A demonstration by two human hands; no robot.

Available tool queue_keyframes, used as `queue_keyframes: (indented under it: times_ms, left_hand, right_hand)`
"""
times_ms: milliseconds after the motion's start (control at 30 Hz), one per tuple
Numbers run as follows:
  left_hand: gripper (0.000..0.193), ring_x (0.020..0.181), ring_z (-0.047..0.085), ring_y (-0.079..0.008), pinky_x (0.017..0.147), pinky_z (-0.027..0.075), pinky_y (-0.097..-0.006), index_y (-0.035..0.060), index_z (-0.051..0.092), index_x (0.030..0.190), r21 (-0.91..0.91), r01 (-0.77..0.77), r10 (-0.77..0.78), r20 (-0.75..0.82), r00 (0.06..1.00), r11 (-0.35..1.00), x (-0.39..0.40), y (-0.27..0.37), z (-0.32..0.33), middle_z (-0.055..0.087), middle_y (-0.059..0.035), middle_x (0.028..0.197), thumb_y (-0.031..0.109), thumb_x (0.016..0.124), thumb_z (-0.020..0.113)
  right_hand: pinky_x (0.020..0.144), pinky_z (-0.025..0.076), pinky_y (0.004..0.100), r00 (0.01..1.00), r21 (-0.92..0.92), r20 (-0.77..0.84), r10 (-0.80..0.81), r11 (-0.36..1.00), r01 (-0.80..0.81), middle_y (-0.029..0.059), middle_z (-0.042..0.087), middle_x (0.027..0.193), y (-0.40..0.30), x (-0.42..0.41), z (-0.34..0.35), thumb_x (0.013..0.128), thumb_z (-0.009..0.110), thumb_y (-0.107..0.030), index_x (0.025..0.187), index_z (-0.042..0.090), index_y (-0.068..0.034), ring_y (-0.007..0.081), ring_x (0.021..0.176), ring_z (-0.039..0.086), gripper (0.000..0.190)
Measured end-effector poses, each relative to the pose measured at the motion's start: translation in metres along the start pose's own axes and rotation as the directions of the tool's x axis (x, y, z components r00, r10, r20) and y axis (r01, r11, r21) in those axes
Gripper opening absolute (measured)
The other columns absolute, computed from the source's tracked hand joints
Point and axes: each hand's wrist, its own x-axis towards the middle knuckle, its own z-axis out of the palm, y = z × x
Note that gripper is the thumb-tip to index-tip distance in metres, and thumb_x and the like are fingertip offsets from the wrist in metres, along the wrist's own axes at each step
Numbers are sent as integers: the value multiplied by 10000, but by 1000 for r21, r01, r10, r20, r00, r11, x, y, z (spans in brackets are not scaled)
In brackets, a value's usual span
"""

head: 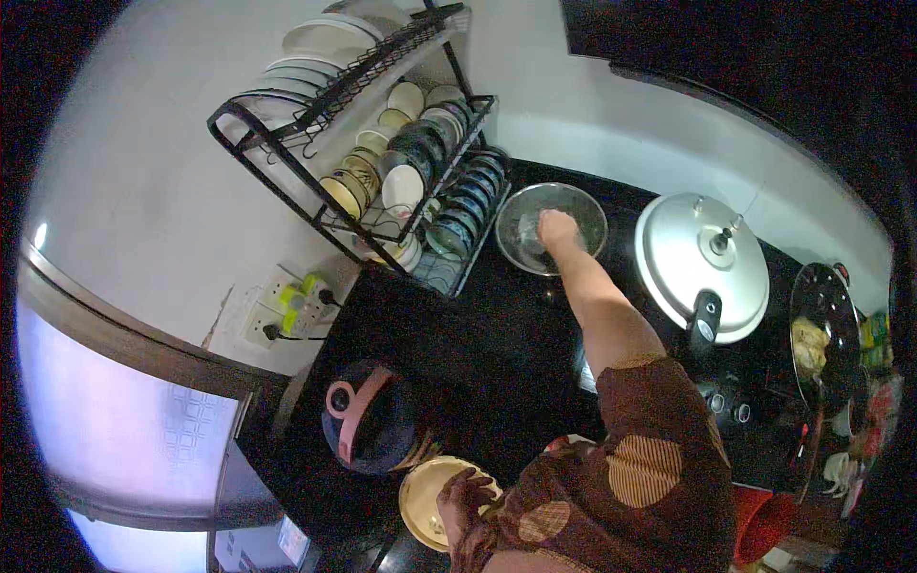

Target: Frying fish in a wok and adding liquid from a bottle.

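Observation:
Stretched far forward, my right hand [559,229] has its fingers curled over the middle of a round, see-through glass bowl or lid [591,243] on the black counter. Something pale shows beside the fingers, and what they hold is hidden. Close to my body, my left hand [462,498] reaches over the near rim of a cream-coloured bowl [419,494], its fingers over the inside. The bowl's contents cannot be made out. Beside that bowl stands a dark round appliance [387,430] with a pink band and ring.
A black dish rack [319,215] full of plates and bowls stands against the wall. Right of the glass piece is a large pressure cooker [688,265]. Further right, a dark wok [824,315] holds pale food. Plugs sit in a wall socket [294,304]. A red bucket [766,523] stands lower right.

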Motion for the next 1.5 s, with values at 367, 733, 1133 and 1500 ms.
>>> queue_keyframes:
  times_ms: [367,733,1133,1500]
  left_hand:
    - [328,561,588,-248,507,511,-342,-78,500,1076,-262,50,-30,77,997,964,-24,-12,-22,618,-232,821,174,867,473]
    - [318,565,607,-288,513,514,-363,-67,538,1044,-107,-24,32,72,997,994,-63,-42,-51,619,-252,803,195,871,485]
    - [309,590,606,-255,503,502,-350,-38,565,994,18,78,-80,204,976,997,-103,-84,-23,627,-188,775,225,832,538]
    - [371,570,602,-286,481,501,-380,-51,531,1032,206,124,-231,659,716,971,-89,-127,29,618,-239,826,270,847,533]
  right_hand:
    - [798,479,382,910,411,182,372,812,-414,139,646,937,-1,-32,-4,776,524,-269,868,669,-75,295,903,621,260]
    - [697,491,362,921,766,104,376,560,-315,149,658,788,-25,-50,-110,773,533,-233,786,665,-17,247,773,650,253]
    - [704,484,361,939,791,-142,314,606,-83,84,653,745,188,-119,-264,690,719,-227,800,656,-44,207,737,636,222]
    - [407,428,356,793,-157,-465,-392,919,362,152,505,478,497,-371,-353,676,614,-100,629,542,12,254,382,503,141]
